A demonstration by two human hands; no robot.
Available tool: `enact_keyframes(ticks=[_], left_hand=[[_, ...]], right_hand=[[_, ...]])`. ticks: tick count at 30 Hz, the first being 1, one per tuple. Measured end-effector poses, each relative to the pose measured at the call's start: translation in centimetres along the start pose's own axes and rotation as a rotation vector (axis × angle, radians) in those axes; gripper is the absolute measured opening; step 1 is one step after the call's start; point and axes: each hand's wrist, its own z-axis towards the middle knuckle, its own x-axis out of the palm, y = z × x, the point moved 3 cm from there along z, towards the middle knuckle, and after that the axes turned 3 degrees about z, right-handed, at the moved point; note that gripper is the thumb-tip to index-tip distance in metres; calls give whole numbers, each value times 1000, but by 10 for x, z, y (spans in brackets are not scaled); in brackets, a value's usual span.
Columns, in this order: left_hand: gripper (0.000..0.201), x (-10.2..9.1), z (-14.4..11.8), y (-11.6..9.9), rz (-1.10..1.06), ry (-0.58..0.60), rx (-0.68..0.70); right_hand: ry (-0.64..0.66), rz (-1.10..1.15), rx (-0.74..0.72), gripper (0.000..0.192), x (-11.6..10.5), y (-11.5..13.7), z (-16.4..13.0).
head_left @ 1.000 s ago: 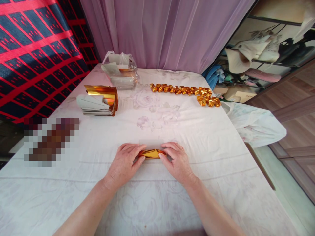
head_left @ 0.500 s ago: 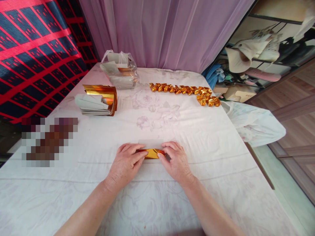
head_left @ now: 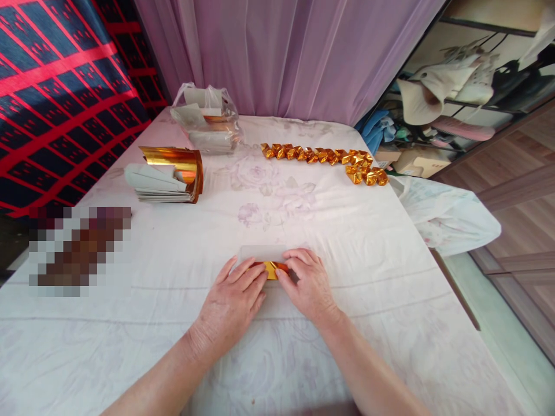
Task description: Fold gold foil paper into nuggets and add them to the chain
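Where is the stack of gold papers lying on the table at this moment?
In the head view the stack of gold papers lies at the table's far left, just in front of the plastic bag.

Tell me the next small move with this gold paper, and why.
Probably press the fold flat: both the left hand and right hand pinch the half-folded gold paper on the tablecloth, unlike the finished folded pieces beyond.

- Left hand (head_left: pixel 234 294) and right hand (head_left: pixel 306 283) press flat on a small folded gold foil paper (head_left: pixel 272 268) on the white floral tablecloth (head_left: pixel 173 323).
- A row of folded gold foil pieces (head_left: pixel 323 159) lies well beyond.
- A stack of gold-and-white sheets (head_left: pixel 167 176) sits far left.
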Motion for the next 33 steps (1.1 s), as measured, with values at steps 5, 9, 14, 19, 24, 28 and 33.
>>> enact_keyframes(ticks=[5,9,14,19,24,28,33], left_hand=[[42,9,-6,-12,16,17,49],[44,12,-8,-12,-3,34,34],[45,13,-9,-12,-9,40,25],[45,14,-9,-13,-18,44,5],[44,13,-8,-13,-18,47,5],[45,14,-8,-13,-26,49,8],[43,14,-8,-12,-14,50,17]], right_hand=[[1,-1,8,12,-1,0,0],[0,13,4,12,-1,1,0],[-2,14,14,12,-2,1,0],[8,11,13,13,-2,1,0],[-3,12,12,12,-2,1,0],[-5,13,28,6,-1,1,0],[-8,45,54,11,-2,1,1]])
